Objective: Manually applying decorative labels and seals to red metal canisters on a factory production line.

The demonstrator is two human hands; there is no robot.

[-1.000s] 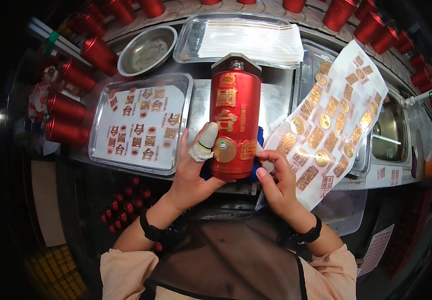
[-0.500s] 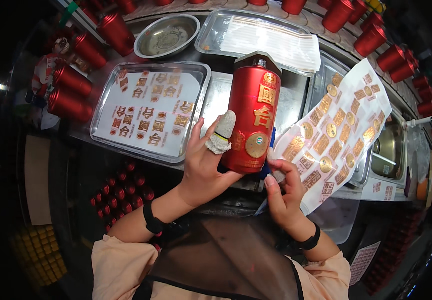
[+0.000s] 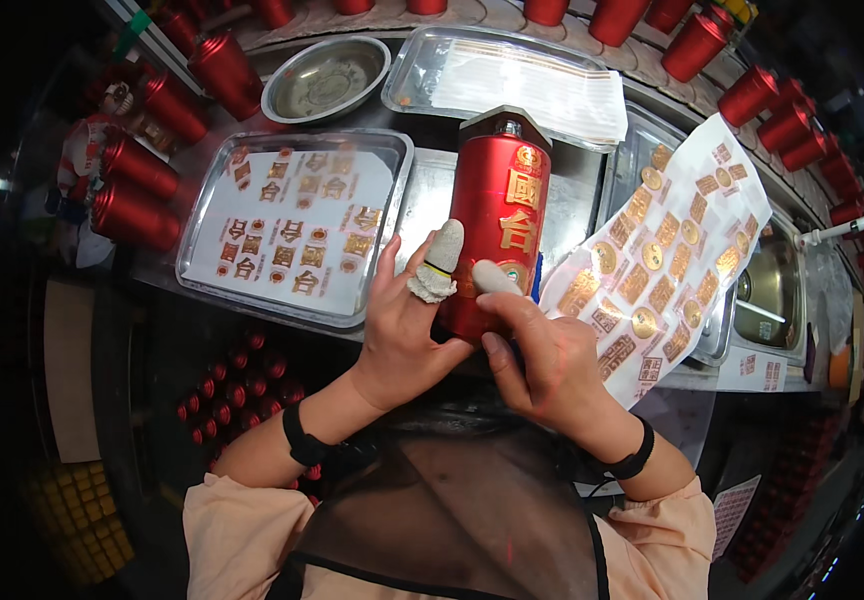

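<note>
A red bottle [image 3: 475,190] with raised gold characters and a dark cap lies tilted in front of me, its base toward me. My left hand [image 3: 400,322] holds it around its lower left side; a pale finger cot [image 3: 444,250] with a yellow-and-black band covers one finger. My right hand [image 3: 557,360] reaches across the bottle's lower front. Its forefinger, also in a pale finger cot [image 3: 494,278], presses on the round gold emblem, which it partly covers. The right thumb stands apart, near the base, and the other fingers are curled. A bit of blue material [image 3: 538,275] shows behind the bottle.
Left stands a metal tray [image 3: 190,255] with gold stickers on white sheets. A large sticker sheet [image 3: 687,205] leans at the right, before a metal sink [image 3: 764,330]. Behind are a steel bowl [image 3: 282,105], another tray [image 3: 407,75] with white strips and a conveyor of red bottles [image 3: 697,45].
My right hand has moved left and up from beside the bottle onto its lower front, its forefinger on the emblem. The left hand keeps its hold; the bottle hardly shifts.
</note>
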